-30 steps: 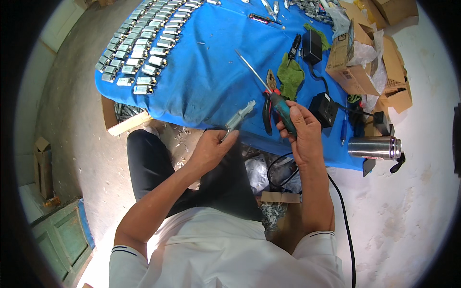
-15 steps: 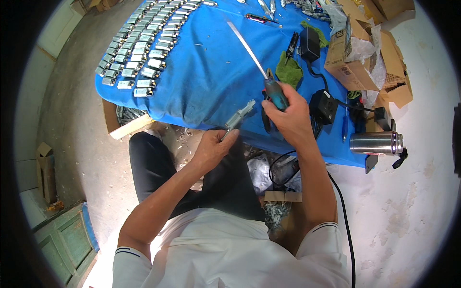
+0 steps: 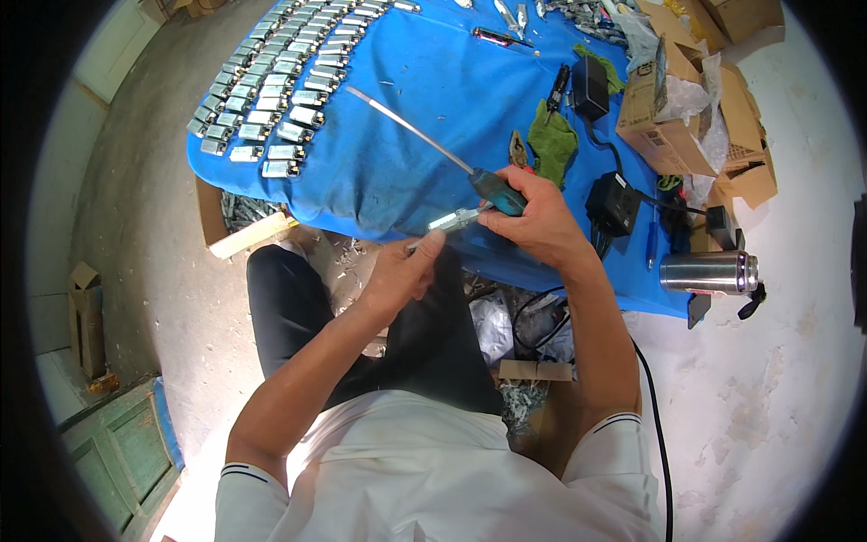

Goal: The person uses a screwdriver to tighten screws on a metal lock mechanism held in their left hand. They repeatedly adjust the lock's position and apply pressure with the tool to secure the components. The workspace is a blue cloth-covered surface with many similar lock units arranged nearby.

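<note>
My left hand point(image 3: 402, 278) is closed around the near end of a slim silvery metal part point(image 3: 450, 221), just off the table's front edge. A screwdriver point(image 3: 498, 191) with a teal and black handle lies in the grip of my right hand point(image 3: 549, 228). Its long shaft points up and left over the blue cloth point(image 3: 397, 172). The right thumb and fingertips reach the far end of the metal part and appear to touch it. Beyond that hand lie pliers point(image 3: 517, 150) and a green rag point(image 3: 552, 144).
Rows of small silvery metal units point(image 3: 268, 104) cover the table's left side. Black power adapters point(image 3: 614, 200) with cables, a blue pen point(image 3: 652, 239) and a steel flask point(image 3: 708, 272) sit at right. Open cardboard boxes point(image 3: 664, 126) stand behind them. A black cable point(image 3: 652, 406) hangs down beside my right arm.
The screwdriver has swung left, its shaft now lying lower. My right fingers have come to the metal part's far end, and the part has tilted flatter.
</note>
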The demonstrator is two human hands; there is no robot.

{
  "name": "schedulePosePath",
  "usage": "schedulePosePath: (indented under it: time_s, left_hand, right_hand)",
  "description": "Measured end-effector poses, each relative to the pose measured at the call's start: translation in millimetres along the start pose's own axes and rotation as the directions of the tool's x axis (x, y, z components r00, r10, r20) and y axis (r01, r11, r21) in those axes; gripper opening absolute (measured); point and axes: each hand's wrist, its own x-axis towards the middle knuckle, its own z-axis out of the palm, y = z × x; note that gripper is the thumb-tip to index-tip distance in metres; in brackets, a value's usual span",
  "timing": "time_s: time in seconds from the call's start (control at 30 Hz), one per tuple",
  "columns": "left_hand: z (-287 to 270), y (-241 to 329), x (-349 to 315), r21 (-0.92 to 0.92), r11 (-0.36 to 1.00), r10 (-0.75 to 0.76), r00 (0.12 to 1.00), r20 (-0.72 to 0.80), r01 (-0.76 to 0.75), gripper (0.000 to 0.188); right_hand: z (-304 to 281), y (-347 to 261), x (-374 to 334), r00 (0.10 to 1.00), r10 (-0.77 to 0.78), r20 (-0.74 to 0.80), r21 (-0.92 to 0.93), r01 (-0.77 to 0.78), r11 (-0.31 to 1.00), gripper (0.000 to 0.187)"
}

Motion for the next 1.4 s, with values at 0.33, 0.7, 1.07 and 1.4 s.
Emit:
schedulePosePath:
  time_s: [0.33,0.7,1.07,1.4]
  left_hand:
    - [-11.3,2.3,-0.3,-0.426,0.896,-0.083,0.990,0.115,0.125,0.061]
    - [16.8,-11.2,-6.9,-0.365,0.929,-0.031,0.995,0.094,0.063,0.065]
    - [33.3,0.7,-16.7,-0.016,0.996,0.084,0.995,-0.048,-0.085,0.067]
    - [26.0,12.5,-9.1,0.123,0.990,0.068,0.998,-0.009,-0.066,0.049]
  right_hand:
    - [40.1,-18.5,-49.6,0.939,0.161,-0.303,0.254,-0.083,0.964,0.027]
    - [132.9,-44.5,-82.3,0.661,0.515,-0.546,0.691,0.008,0.723,0.023]
    - [156.3,-25.9,-85.6,0.548,0.498,-0.673,0.629,0.068,0.775,0.022]
    - [145.8,-32.1,-76.7,0.607,0.570,-0.554,0.761,0.091,0.643,0.021]
